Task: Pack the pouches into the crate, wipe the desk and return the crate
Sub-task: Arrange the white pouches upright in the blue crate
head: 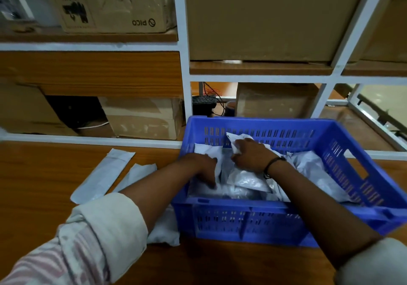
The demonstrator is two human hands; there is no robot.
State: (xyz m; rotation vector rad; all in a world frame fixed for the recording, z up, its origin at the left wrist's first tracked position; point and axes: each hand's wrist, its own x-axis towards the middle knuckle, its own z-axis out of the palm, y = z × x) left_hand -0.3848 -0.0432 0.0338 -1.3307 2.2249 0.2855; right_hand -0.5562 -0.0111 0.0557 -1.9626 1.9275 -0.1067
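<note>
Bedding pouches (248,181) into the crate (242,218).
My right hand (248,154) pinches a white pouch (234,140) to seat it; my left hand (203,168) steadies the others, whether gripping I cannot tell.

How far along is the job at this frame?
Done: packed pouches lie in the blue crate. In hand: the right hand grips a white pouch inside it; the left hand presses the pile. Left: a long pouch and two others lie on the desk; wiping and returning the crate remain.
</note>
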